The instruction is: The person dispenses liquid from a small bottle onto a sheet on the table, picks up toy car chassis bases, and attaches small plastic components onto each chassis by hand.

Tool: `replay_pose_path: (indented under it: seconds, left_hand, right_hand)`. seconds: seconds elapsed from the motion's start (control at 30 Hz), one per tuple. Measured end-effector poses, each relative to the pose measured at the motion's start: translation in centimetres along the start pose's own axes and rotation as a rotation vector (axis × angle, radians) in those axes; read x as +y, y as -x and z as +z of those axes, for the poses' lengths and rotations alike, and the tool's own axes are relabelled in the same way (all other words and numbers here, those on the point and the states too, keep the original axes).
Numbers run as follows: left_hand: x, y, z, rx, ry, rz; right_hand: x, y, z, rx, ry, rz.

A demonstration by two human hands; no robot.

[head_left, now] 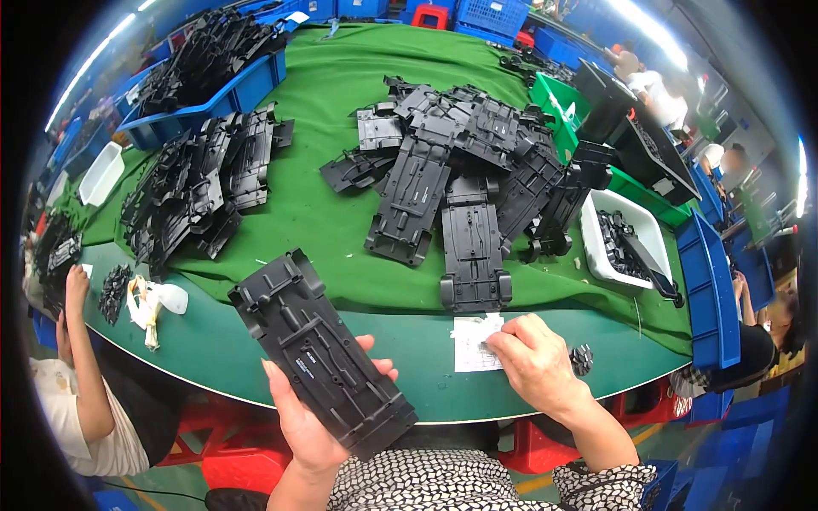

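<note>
My left hand (307,426) is wrapped round a black plastic toy car chassis (319,353), tilted, with molded ribs and small white lettering facing up. My right hand (537,362) pinches the right edge of a white printed sheet (473,345) on the table's front part; its fingertips cover that edge. Just beyond the sheet lies another chassis (473,251), its near end toward me. Beside my right wrist sits a little heap of small black parts (582,359).
Black chassis are piled mid-table (413,192) and at left (247,166). A blue crate (204,115) of black parts stands at far left. On the right is a white tub (596,260) of black pieces, beside a blue bin (711,294). Another person's arm (85,383) reaches in from the left.
</note>
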State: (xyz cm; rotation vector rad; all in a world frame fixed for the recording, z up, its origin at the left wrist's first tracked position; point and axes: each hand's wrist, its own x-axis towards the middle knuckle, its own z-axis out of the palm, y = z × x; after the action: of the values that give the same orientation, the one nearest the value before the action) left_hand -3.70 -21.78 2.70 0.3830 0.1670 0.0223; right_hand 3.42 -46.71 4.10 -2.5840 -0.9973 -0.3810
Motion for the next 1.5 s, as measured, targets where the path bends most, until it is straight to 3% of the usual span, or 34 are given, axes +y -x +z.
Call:
replay_pose_path:
  seconds: [0.5,0.6,0.63,0.73,0.97,1.27,1.33,1.4,1.5]
  left_hand:
    - [-0.1,-0.3,0.7,0.018,-0.032,-0.024]
    - [0.2,-0.7,1.1,0.030,-0.066,-0.013]
    - [0.4,-0.9,1.1,0.030,-0.078,-0.015]
    - [0.5,-1.3,1.5,0.014,-0.110,-0.013]
    - [0.1,-1.8,2.3,0.019,-0.125,-0.014]
    - [-0.3,-2.0,2.0,0.019,-0.086,-0.040]
    - [-0.4,-2.1,2.0,0.010,-0.105,-0.051]
    - [-0.6,-2.4,1.8,-0.004,-0.172,-0.051]
    - [-1.0,-2.3,1.9,-0.004,-0.226,-0.028]
  right_hand:
    - [-0.1,-0.2,0.8,0.075,-0.151,0.050]
    - [-0.1,0.2,-0.1,-0.017,-0.624,0.501]
    - [0.7,0.6,0.6,0.022,-0.972,0.648]
    - [0.9,0.4,-0.6,-0.040,-1.499,0.941]
    - [-0.1,0.5,-1.0,-0.016,-1.621,1.005]
    - [-1.0,0.9,-1.0,0.055,-1.624,0.939]
    - [-2.1,1.0,-1.3,0.048,-1.482,0.836]
    - [-3.8,0.9,-0.8,0.169,-1.038,0.427]
    - [-6.0,0.8,-1.0,0.201,-0.661,0.023]
